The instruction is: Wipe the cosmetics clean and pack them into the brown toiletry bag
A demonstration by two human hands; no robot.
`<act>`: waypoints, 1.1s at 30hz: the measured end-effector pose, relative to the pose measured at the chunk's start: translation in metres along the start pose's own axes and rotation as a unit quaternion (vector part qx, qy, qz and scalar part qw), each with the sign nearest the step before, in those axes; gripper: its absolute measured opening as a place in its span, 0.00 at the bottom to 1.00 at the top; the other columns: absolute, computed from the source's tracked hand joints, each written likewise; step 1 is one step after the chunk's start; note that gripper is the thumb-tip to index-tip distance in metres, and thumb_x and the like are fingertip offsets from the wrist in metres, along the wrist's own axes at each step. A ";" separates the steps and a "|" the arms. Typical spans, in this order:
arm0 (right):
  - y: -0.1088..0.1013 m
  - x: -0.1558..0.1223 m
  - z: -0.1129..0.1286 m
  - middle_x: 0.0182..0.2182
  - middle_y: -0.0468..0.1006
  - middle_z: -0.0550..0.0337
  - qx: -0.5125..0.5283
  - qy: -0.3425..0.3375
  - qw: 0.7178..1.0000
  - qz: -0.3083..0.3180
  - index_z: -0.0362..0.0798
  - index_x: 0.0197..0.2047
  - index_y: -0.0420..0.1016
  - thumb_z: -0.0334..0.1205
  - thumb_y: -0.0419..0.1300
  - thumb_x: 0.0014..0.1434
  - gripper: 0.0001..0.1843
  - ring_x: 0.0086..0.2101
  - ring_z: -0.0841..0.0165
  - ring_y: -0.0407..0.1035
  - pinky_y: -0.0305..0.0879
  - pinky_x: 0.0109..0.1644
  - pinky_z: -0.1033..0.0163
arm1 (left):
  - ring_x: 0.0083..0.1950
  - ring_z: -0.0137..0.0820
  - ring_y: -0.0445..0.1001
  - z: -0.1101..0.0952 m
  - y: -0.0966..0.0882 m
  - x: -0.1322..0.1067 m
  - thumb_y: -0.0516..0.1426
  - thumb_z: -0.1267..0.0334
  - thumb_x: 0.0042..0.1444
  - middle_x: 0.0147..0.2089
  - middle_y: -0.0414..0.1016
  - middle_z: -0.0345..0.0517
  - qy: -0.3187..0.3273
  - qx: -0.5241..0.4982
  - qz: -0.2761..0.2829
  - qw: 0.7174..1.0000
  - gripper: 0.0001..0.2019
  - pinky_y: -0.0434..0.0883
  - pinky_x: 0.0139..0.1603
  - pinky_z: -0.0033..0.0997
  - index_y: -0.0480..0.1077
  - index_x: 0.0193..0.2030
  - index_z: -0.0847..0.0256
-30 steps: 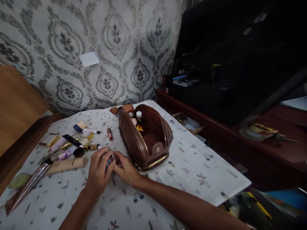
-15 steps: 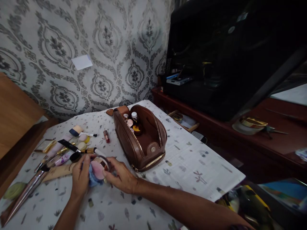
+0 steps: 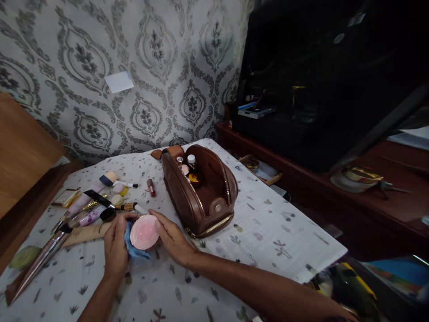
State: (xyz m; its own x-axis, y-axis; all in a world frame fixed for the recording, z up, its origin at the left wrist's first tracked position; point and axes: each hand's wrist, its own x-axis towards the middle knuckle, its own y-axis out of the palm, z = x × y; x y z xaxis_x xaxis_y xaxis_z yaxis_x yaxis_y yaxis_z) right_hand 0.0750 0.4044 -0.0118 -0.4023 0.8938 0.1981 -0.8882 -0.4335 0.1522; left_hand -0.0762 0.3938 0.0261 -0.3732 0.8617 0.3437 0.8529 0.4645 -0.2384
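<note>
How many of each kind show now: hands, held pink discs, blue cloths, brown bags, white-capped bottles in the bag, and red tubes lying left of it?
Hands: 2 (left hand, right hand)
Held pink disc: 1
Blue cloth: 1
Brown bag: 1
White-capped bottle: 1
Red tube: 1
Total: 7

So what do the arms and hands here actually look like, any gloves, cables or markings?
They are a person's: the ungloved left hand and ungloved right hand show no rings, cables or markings. Both visible forearms are sleeveless, with no watch or bracelet at the wrists. A small dark patch at the right arm's lower end might be a sleeve edge; it's too dim to tell.
</note>
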 end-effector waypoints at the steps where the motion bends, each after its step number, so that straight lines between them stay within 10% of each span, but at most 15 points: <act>1: 0.000 0.000 0.001 0.60 0.70 0.50 0.002 0.013 1.000 0.008 0.47 0.68 0.62 0.62 0.48 0.67 0.36 0.58 0.60 0.67 0.63 0.63 0.53 | 0.41 0.36 0.75 0.000 0.000 0.000 0.53 0.39 0.59 0.37 0.79 0.44 0.005 -0.004 0.000 1.000 0.24 0.71 0.42 0.30 0.75 0.33 0.60; 13: 0.002 0.002 -0.006 0.66 0.61 0.46 0.073 0.105 0.989 0.076 0.50 0.72 0.49 0.54 0.78 0.36 0.66 0.65 0.52 0.56 0.51 0.70 0.44 | 0.47 0.39 0.76 0.000 0.002 -0.011 0.49 0.40 0.63 0.40 0.80 0.45 0.013 -0.083 0.054 0.995 0.26 0.69 0.54 0.37 0.76 0.32 0.59; 33: 0.002 0.000 -0.001 0.47 0.74 0.57 0.178 0.119 0.961 0.175 0.49 0.61 0.68 0.62 0.64 0.55 0.37 0.45 0.68 0.70 0.69 0.49 0.63 | 0.32 0.34 0.73 -0.003 0.003 -0.015 0.50 0.35 0.59 0.28 0.75 0.42 -0.075 -0.075 0.049 0.993 0.27 0.71 0.35 0.32 0.71 0.28 0.58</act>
State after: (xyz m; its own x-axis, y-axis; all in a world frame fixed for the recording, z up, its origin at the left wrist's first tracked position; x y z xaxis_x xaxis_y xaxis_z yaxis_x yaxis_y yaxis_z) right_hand 0.0735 0.4037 -0.0121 -0.7400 0.6681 0.0779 -0.5732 -0.6870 0.4466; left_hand -0.0668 0.3817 0.0231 -0.3260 0.9273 0.1841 0.9286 0.3506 -0.1216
